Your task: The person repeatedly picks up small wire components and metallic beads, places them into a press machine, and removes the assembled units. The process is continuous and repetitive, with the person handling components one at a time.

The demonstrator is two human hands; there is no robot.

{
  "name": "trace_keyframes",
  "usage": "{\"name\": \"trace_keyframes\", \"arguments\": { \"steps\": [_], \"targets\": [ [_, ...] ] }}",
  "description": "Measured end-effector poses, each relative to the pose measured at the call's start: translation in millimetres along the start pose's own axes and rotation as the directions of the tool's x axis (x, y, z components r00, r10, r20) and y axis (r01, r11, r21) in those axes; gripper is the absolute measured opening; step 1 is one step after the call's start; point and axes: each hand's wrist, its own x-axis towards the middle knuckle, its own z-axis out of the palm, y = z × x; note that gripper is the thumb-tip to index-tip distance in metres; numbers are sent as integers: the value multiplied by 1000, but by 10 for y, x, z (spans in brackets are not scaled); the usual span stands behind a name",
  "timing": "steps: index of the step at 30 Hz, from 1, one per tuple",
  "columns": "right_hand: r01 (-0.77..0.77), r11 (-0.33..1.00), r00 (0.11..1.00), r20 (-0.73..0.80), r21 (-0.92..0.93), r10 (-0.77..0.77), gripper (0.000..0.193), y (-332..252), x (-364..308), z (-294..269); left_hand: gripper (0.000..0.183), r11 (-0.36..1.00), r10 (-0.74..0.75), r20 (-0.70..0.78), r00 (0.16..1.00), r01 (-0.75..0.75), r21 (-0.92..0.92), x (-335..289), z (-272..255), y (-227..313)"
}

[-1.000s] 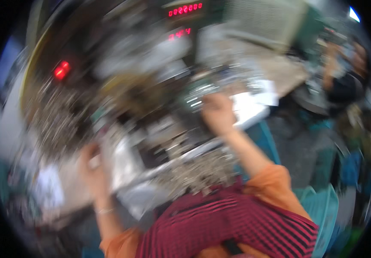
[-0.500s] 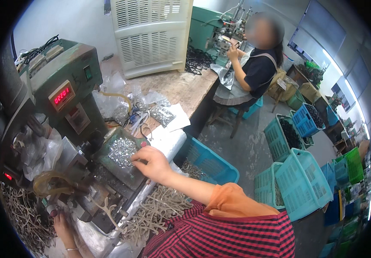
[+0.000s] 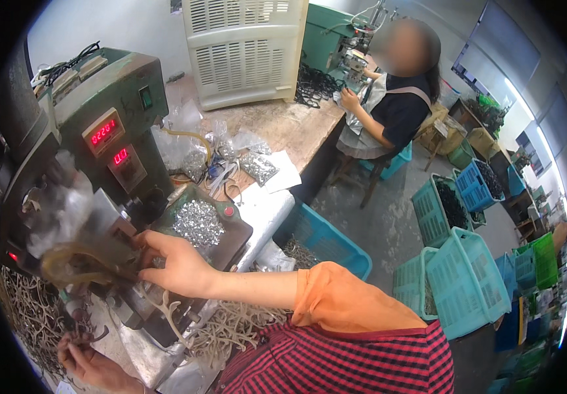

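Note:
My right hand [image 3: 177,264] reaches into the green bench machine [image 3: 132,92], fingers closed by its working head; whatever they pinch is too small or hidden. Lower left, my left hand [image 3: 96,368] has its fingers closed on a thin, curved grey-brown piece [image 3: 101,335], beside a pile of similar branched pieces [image 3: 30,308]. A single branched piece [image 3: 165,308] stands at the machine's front, below my right wrist. Behind that hand, small shiny silver bits [image 3: 198,223] are heaped on a metal tray [image 3: 234,240] with a red button.
More branched pieces [image 3: 231,328] lie near my body. Plastic bags of silver bits [image 3: 257,167] rest on the bench. A blue crate [image 3: 329,240] stands beside it; teal crates [image 3: 467,282] are on the floor. Beyond, a co-worker [image 3: 395,108] sits at another machine.
My right hand has moved left from the silver bits to the machine head. My left hand has drawn down and away from the red knob. A second red display is lit, and the machine head looks blurred.

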Motion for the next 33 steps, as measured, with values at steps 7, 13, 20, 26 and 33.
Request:
{"name": "trace_keyframes", "arguments": {
  "steps": [7, 13, 20, 26, 33],
  "targets": [
    [-70, 945, 997, 1, 319, 74, 54, 8, -48, 170, 17, 962, 260, 360, 896, -274, -12, 152, 781, 351],
    [55, 998, 997, -54, 39, -53, 56, -181, -299, 214, 8, 938, 343, 460, 819, -324, -122, -215, 746, 435],
    [137, 840, 974, -84, -525, -212, 41, 130, -254, -437, 37, 632, 458, 764, 454, -771, 79, -600, 1159, 540],
    [62, 793, 964, -170, -606, -205, 35, 235, -381, -736, 30, 617, 356, 861, 364, -783, 76, -598, 1310, 539],
    [14, 642, 943, -204, -766, -264, 24, 283, -566, -1009, 32, 627, 312, 866, 390, -770, 120, -604, 1416, 609]
  ]
}}
